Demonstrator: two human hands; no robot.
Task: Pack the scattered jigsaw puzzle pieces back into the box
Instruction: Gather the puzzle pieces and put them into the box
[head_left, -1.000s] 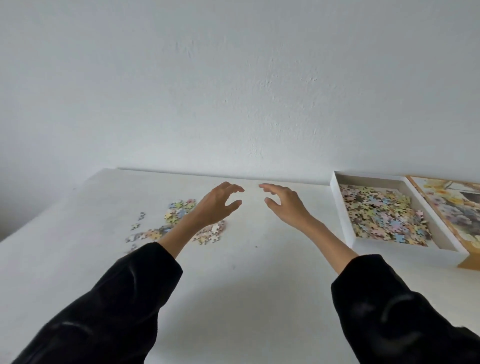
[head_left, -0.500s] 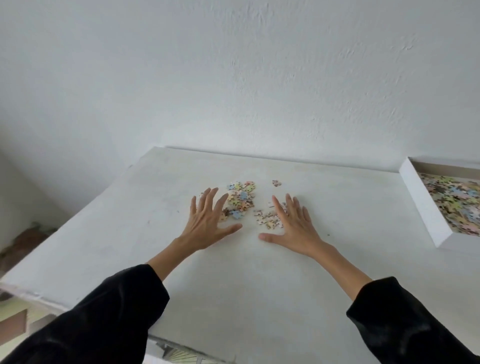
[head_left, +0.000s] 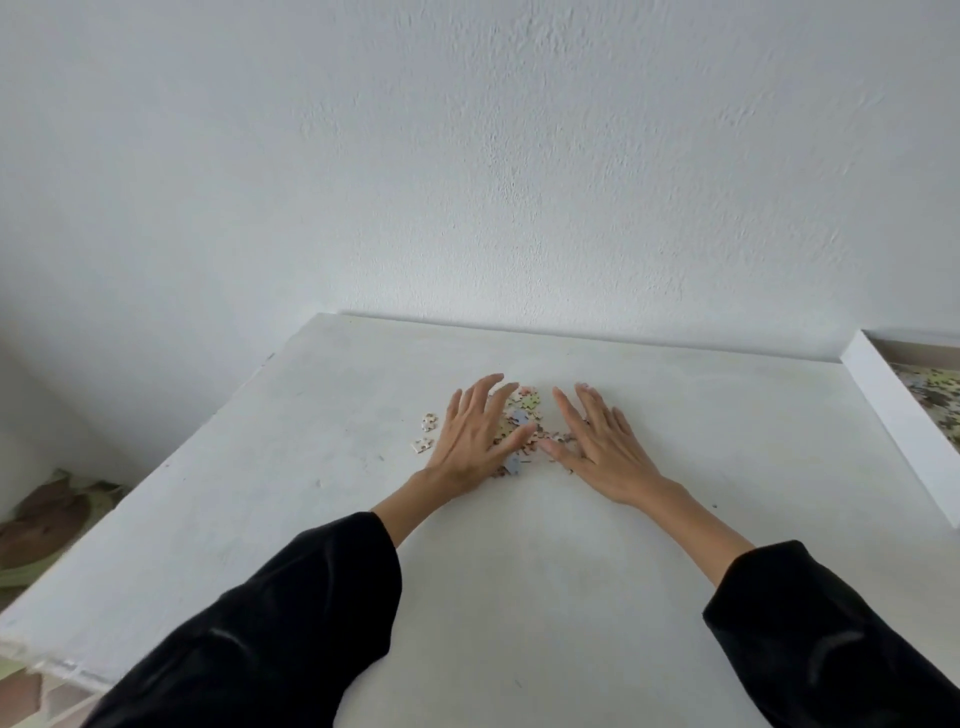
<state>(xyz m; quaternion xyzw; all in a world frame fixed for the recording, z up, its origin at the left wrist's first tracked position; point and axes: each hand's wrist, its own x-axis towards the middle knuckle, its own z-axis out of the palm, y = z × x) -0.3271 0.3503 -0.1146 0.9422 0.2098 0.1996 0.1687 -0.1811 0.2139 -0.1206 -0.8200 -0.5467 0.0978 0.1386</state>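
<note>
Our left hand (head_left: 475, 441) and right hand (head_left: 602, 449) lay flat, grasping nothing, flanking the puzzle pieces (head_left: 525, 410) on the table (head_left: 519, 582) — the box (head_left: 883, 410) stood well apart to the right. We judged the pieces light, thin and slippery — best scooped from both sides.

No readable text, label, brand or number shows on anything here

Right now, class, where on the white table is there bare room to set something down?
Bare: on the white table, the strip between the right hand and the white cardboard box, and the near stretch between black sleeves. Crowded: pastel jigsaw pieces between the hands, two strays beside the left hand.
</note>
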